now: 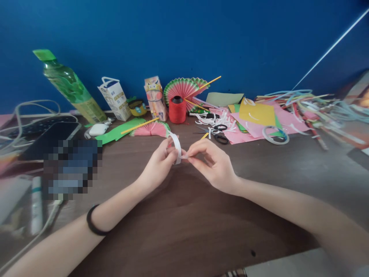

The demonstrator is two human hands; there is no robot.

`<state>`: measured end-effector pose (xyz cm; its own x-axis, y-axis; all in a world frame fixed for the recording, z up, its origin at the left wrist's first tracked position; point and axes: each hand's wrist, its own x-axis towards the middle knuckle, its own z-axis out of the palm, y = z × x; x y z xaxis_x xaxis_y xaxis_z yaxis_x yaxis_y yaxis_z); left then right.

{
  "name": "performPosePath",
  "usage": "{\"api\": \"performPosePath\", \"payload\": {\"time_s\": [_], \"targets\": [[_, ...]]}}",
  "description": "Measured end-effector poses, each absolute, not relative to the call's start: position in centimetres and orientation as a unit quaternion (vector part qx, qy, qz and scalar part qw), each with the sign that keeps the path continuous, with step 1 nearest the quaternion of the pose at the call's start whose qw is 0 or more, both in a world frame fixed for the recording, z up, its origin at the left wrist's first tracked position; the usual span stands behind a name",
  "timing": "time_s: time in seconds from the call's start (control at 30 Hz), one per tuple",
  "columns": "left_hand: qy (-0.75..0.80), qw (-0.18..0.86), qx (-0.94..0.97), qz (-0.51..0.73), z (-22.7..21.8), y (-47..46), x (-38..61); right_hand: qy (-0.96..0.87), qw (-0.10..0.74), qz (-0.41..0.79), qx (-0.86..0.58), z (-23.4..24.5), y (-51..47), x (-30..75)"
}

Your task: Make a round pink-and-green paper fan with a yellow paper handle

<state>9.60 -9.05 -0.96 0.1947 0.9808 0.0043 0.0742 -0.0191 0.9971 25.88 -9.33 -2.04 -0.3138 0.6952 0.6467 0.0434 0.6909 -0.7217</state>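
Above the middle of the brown table, my left hand is closed around a roll of white tape, thumb against its side. My right hand pinches the short loose end of the tape between thumb and fingertips, just right of the roll. Just behind my hands lies a folded pink paper fan with a green edge and a yellow stick. Black-handled scissors rest behind my right hand, near white paper scraps.
Along the blue wall stand a green bottle, a milk carton, a red thread spool and an opened paper fan. Coloured paper sheets and another tape roll lie right. Phones and a cable are left.
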Motion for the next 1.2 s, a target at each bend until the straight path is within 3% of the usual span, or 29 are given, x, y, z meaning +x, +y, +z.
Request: {"api": "performPosePath", "payload": {"time_s": [0.2,0.63,1.03,1.2], "targets": [[0.388,0.59,0.577,0.41,-1.5,-9.2,9.9,-0.684,0.558,0.385,-0.27,-1.5,-8.4,26.0],[0.446,0.46,0.66,0.393,-1.7,-9.0,9.4,-0.695,0.555,0.392,-0.235,-1.8,-9.0,25.7],[0.472,0.45,0.639,0.408,-1.1,-8.8,9.3,-0.737,0.519,0.379,-0.209,-1.5,-9.9,25.9],[0.449,0.508,0.623,0.389,-1.4,-9.1,9.3,-0.684,0.55,0.411,-0.248,-0.9,-8.7,26.3]]}}
